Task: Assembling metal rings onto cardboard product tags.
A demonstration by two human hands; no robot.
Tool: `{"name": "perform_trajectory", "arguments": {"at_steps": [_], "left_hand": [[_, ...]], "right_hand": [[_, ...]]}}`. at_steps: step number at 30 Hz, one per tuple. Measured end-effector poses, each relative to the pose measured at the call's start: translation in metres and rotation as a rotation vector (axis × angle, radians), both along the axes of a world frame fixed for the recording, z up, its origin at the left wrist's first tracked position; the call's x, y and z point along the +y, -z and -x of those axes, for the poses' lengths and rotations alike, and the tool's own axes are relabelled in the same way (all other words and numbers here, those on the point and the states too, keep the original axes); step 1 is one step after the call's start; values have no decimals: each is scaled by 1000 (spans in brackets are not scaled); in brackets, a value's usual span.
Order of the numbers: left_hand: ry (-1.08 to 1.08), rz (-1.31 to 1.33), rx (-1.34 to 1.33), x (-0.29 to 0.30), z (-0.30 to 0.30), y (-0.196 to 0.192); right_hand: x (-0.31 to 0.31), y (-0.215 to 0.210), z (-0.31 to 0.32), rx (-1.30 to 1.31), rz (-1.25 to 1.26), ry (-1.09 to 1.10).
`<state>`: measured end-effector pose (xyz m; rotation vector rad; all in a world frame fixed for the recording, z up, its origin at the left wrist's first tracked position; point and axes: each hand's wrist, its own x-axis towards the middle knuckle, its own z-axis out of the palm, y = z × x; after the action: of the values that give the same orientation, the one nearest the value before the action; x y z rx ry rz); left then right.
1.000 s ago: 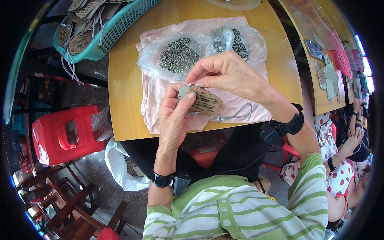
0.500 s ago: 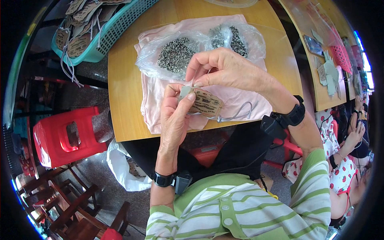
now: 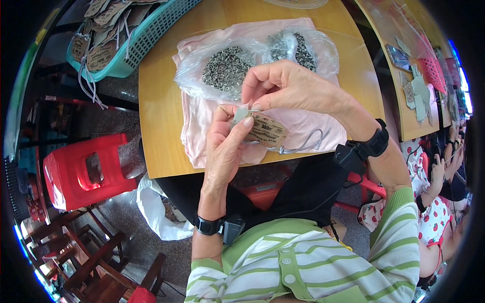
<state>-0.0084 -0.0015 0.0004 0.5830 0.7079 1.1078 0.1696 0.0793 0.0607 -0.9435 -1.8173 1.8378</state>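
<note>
While I watch, the wooden table [image 3: 161,116] bears a pink cloth [image 3: 202,121] and a clear bag of metal eyelets [image 3: 225,68]. My left hand [image 3: 225,146] pinches a brown card tag [image 3: 266,130] above the cloth; my right hand [image 3: 288,86], fingertips closed, grips its top edge.

The person's left hand [image 3: 225,146] pinches a brown cardboard tag [image 3: 266,130] between thumb and fingers, holding it above a pink cloth [image 3: 202,118] spread on the wooden table [image 3: 156,101]. The right hand [image 3: 288,86] curls over the tag's upper end, fingertips closed just at its top edge. A grey cord [image 3: 303,146] loops out from under the tag. Behind the hands lies a clear plastic bag [image 3: 227,68] of small metal rings. A teal basket [image 3: 131,35] of more tags sits at the table's far left corner, a red stool [image 3: 86,169] below it.
</note>
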Motion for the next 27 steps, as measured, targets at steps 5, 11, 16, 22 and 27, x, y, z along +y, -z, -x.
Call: {"name": "perform_trajectory", "arguments": {"at_steps": [5,11,16,22,27], "left_hand": [[-5,-11,26,0,-5,-2],[-24,-14,43,1,-6,-4],[-30,-21,72,2,-6,-1],[-97,-35,99,2,-10,1],[-85,-10,83,1,-6,-4]], "right_hand": [[-2,5,-5,42,161,21],[-7,-5,-3,-4,159,105],[-14,-5,-2,-28,-36,103],[-28,-5,6,-308,-641,161],[-40,-21,2,-323,-417,201]]}}
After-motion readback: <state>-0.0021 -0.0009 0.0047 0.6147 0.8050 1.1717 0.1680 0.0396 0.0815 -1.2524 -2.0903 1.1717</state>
